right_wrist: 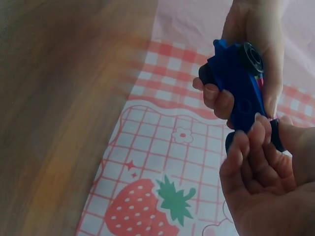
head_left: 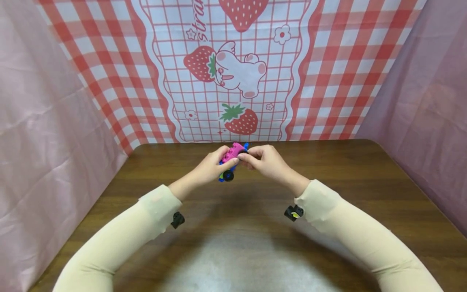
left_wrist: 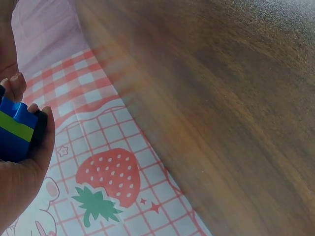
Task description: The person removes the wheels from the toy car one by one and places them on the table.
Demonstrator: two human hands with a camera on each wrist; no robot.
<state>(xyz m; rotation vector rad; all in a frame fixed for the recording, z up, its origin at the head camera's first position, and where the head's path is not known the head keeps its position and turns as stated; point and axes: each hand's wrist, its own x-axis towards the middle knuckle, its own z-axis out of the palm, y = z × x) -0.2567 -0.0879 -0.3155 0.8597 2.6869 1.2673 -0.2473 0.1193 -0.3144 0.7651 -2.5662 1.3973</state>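
A small toy car (head_left: 232,153) with a pink studded block on top is held above the far part of the table. Its blue underside (right_wrist: 238,96) faces the right wrist camera. My left hand (head_left: 211,166) grips the car around its body. The thumb and fingers of my right hand (head_left: 269,163) pinch a black wheel (right_wrist: 277,135) at the car's far end. Another black wheel (head_left: 228,175) shows at the near end. In the left wrist view, only a blue end with a green strip (left_wrist: 17,129) is seen, at the left edge.
The brown wooden table (head_left: 233,243) spreads below both forearms. Behind its far edge hangs a red-and-white checked cloth (head_left: 339,81) with strawberry prints. Pink curtains (head_left: 43,121) close off both sides. Small black devices (head_left: 178,220) sit at the wrists.
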